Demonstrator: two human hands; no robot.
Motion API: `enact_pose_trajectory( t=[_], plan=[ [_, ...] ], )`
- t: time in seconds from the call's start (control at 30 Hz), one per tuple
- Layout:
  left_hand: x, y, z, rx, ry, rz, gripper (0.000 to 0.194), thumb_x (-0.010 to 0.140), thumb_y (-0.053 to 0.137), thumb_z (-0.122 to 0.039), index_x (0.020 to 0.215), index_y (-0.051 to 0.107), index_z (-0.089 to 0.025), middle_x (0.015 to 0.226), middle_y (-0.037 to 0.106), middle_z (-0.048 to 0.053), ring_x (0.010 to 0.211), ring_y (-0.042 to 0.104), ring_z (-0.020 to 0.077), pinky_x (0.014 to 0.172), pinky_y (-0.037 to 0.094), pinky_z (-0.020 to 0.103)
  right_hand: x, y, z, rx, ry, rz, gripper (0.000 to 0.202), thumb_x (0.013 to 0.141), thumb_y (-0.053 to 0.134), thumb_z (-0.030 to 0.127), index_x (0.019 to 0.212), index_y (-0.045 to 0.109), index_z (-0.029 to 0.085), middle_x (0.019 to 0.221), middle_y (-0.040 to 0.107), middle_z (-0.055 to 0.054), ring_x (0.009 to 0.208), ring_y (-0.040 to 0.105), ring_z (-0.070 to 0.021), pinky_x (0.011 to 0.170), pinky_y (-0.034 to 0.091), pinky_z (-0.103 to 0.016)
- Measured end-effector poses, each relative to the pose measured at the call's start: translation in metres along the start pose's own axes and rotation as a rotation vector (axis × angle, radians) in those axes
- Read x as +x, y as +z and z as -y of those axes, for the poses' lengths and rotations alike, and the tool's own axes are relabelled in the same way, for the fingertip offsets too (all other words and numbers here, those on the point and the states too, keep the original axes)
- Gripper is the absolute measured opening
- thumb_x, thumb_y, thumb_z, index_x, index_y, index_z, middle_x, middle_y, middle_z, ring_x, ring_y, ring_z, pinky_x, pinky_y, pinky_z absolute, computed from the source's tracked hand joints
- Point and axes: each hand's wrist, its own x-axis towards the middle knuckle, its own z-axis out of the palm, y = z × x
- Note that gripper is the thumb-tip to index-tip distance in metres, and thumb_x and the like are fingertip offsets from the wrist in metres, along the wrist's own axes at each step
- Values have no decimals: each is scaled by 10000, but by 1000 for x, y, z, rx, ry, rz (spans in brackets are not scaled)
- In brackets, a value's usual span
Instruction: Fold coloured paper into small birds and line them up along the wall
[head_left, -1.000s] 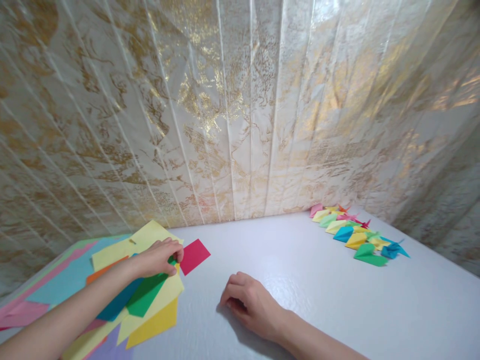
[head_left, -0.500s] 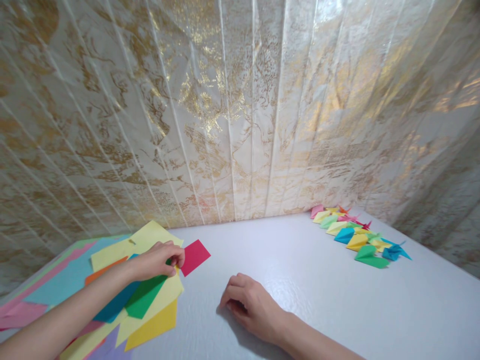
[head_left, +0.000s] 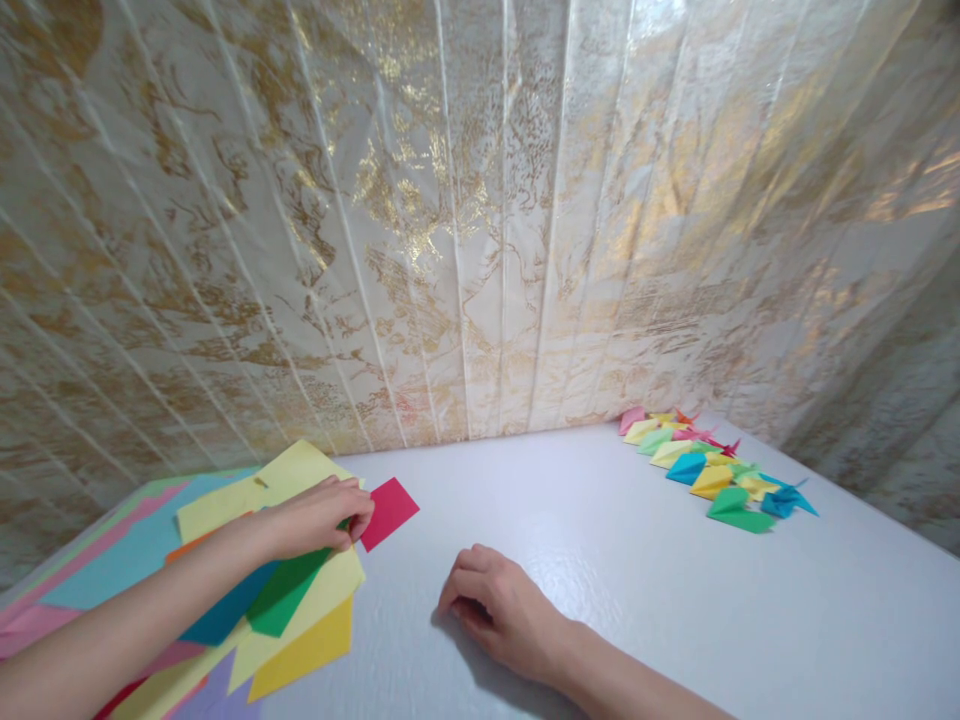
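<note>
My left hand (head_left: 337, 515) is closed at the right side of the paper pile, its fingertips at the left edge of a red paper square (head_left: 391, 512); whatever it pinches is hidden. Below its wrist lies a green sheet (head_left: 289, 595), with a dark blue sheet (head_left: 229, 605) to the left and a yellow sheet (head_left: 307, 652) nearer the front. My right hand (head_left: 487, 605) rests on the white table (head_left: 525, 500) with its fingers curled in, and nothing shows in it.
Folded paper figures in several colours, one a green figure (head_left: 739, 512), stand in rows at the back right. A gold-patterned cloth (head_left: 465, 250) hangs behind the table. Light blue paper (head_left: 112, 570) lies at the far left.
My left hand has shifted slightly right, closer to the red square, and its fingers are more tightly curled. My right hand has stayed in place.
</note>
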Motion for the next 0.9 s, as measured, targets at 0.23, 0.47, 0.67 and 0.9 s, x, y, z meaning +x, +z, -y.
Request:
enact_pose_trajectory(
  t=[0.23, 0.47, 0.67, 0.9],
  plan=[
    [-2, -1, 3, -18, 29, -42, 183, 701, 553, -71, 697, 639, -233, 759, 699, -21, 864, 619, 191, 827, 402, 272, 0, -2, 1, 22, 4, 6, 301, 792, 548, -39, 884, 704, 201, 867, 671, -30, 844, 613, -178, 784, 465, -260],
    [-15, -56, -6, 125, -109, -326, 172, 854, 477, -160, 803, 632, -213, 854, 671, 13, 831, 634, 189, 773, 443, 272, -2, -5, 4, 87, 57, -14, 346, 802, 512, -33, 1002, 661, 207, 914, 642, -34, 866, 608, -181, 787, 481, -270],
    [-17, -32, -122, 326, -124, -500, 285, 869, 422, 3, 939, 603, -205, 903, 601, 28, 787, 618, 209, 717, 456, 318, -4, -30, -5, 152, 141, -415, 509, 881, 523, 121, 1361, 400, 237, 1233, 515, -106, 950, 555, -202, 836, 499, -336],
    [14, 71, -213, 286, 106, -508, 123, 912, 561, -70, 968, 590, -176, 920, 685, 44, 769, 687, 216, 696, 556, 337, -33, -51, 0, 236, 220, 11, 233, 777, 533, 58, 943, 610, 202, 1093, 587, -66, 964, 615, -194, 883, 504, -298]
  ],
)
